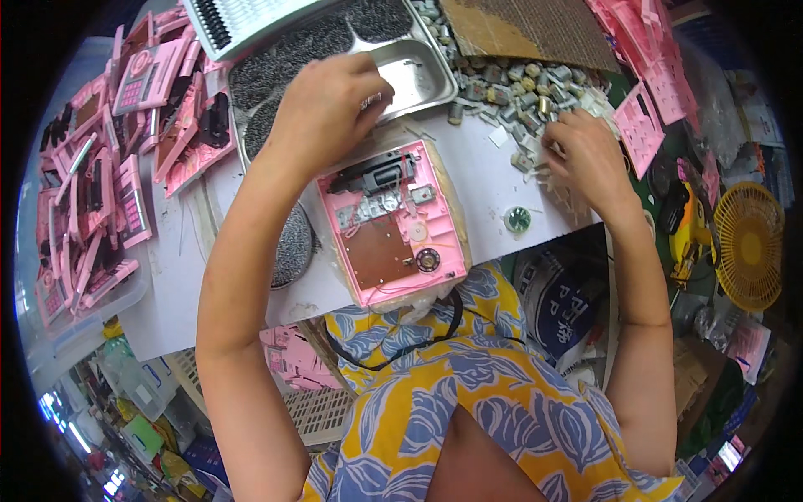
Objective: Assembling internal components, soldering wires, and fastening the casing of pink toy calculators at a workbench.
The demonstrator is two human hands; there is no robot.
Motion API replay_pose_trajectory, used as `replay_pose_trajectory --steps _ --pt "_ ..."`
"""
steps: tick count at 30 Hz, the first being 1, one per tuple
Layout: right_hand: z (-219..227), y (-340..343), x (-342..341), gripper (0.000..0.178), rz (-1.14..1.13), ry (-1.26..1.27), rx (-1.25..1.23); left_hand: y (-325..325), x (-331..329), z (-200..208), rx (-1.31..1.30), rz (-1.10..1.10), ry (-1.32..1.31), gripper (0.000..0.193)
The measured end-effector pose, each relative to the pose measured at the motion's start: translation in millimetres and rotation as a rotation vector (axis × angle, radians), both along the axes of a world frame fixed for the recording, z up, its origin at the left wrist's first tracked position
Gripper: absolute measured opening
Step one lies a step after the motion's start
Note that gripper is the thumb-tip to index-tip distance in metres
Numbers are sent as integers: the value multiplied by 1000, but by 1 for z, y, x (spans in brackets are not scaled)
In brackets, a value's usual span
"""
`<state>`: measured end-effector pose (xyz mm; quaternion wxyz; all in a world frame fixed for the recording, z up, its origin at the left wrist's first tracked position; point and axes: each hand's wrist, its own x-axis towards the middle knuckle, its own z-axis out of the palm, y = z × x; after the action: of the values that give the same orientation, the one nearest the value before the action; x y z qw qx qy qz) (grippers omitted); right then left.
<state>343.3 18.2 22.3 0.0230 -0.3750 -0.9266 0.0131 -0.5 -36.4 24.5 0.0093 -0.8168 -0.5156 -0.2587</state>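
My left hand (330, 105) is above a metal tray (452, 88) whose sections hold many small dark screws (293, 63). Its fingers are curled together, and a small dark, shiny bit shows at them, too small to name. To the right, my right hand (585, 155) bends its fingers at the edge of a heap of small metal motors (531, 96); whatever is in its grasp is hidden. Between my arms lies an open pink plastic case (447, 243) with a brown circuit board (375, 255), a small motor (422, 195), wires and a round black part (428, 260).
Pink calculator-like parts (130, 192) crowd a clear bin at left. More pink shells (640, 125) and a cardboard piece (519, 33) lie at the far right. A round green-topped item (518, 219), a yellow tool (690, 230) and a yellow basket (750, 247) are at right.
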Motion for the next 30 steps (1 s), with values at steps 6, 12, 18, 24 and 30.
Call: replay_pose_trajectory --steps 6,12,18,24,30 --pt "5 -3 4 26 107 106 -8 32 -18 -4 -176 46 193 12" --pt "-7 2 9 39 59 31 -62 36 -2 -26 -357 112 329 19" --pt "5 6 5 36 -133 385 -281 32 -6 -17 -284 143 -70 21" --pt "-5 11 -45 17 -135 960 -941 32 7 -18 -45 62 -77 20" --pt "-15 35 -131 38 -130 906 -963 13 15 -2 -83 115 -166 20"
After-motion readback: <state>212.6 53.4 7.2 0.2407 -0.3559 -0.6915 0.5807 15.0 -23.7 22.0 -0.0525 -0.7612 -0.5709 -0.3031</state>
